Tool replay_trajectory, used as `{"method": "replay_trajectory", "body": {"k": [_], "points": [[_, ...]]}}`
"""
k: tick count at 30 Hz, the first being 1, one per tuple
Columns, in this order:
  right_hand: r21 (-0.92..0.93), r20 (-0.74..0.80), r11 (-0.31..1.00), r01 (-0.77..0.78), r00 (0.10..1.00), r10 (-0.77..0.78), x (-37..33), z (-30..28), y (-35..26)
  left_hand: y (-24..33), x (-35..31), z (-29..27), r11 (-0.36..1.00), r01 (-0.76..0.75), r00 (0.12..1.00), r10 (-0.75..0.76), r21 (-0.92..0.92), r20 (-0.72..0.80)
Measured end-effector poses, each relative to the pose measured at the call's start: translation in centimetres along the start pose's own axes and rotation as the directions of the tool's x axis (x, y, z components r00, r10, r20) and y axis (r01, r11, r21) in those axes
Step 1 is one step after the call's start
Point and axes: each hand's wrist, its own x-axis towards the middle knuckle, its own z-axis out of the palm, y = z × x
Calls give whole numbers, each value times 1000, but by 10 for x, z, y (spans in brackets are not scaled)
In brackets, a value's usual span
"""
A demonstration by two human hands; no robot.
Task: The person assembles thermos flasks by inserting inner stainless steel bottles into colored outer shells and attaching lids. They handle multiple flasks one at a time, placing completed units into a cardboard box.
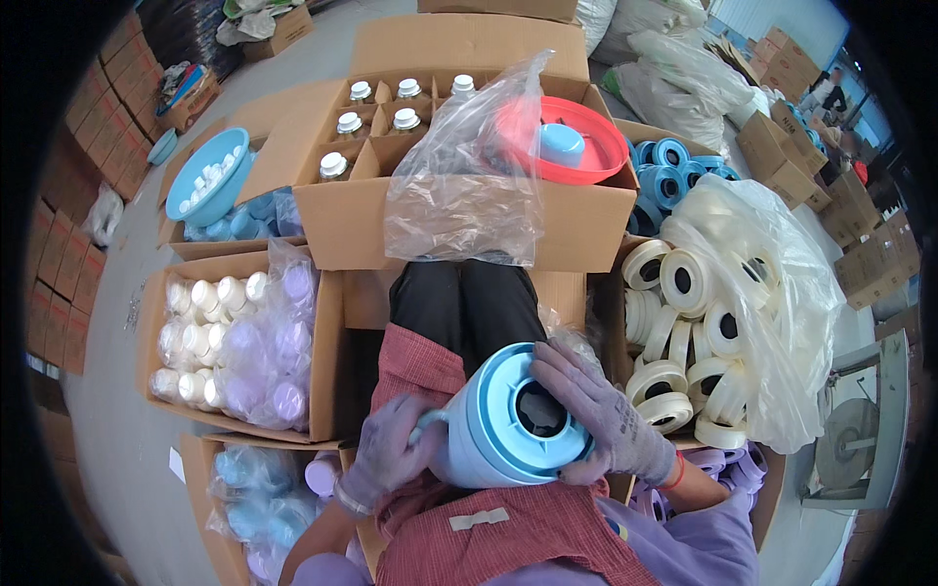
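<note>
A light blue jug (479, 422) with a side handle rests over my lap, tilted, its ringed end facing up. In the middle of that end is a round, dark, glossy centre. My left hand (393, 446), in a purple-grey work glove, is closed round the jug's handle. With the same kind of glove, my right hand (614, 418) grips the far right rim of the ringed end, fingers over the top and thumb at the lower edge. A red checked apron (469, 542) lies under the jug.
Ahead, a divided carton (337, 220) holds white-capped bottles, a plastic bag (459, 210) and a red basin (606, 146). Cream rings (684, 283) fill a box at right; bagged white and purple parts (230, 342) fill one at left. A blue basin (207, 186) holds small white pieces.
</note>
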Motion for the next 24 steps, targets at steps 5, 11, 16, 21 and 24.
{"method": "replay_trajectory", "body": {"k": [5,11,16,21,24], "points": [[14,-72,1000,3,997,-2,30,10,-5,-34,-3,-9,972,144,983,-162,-187,-84],[125,-253,985,121,964,-86,49,36,-22,52,66,-100,905,-402,910,378,140,170],[108,-318,942,318,909,-271,66,55,16,66,79,-104,707,-553,786,267,441,558],[544,-199,803,242,967,-157,77,72,24,82,86,-99,362,-704,673,65,611,737],[525,-225,831,181,972,-69,79,75,10,78,82,-98,404,-627,718,-33,666,695]]}}
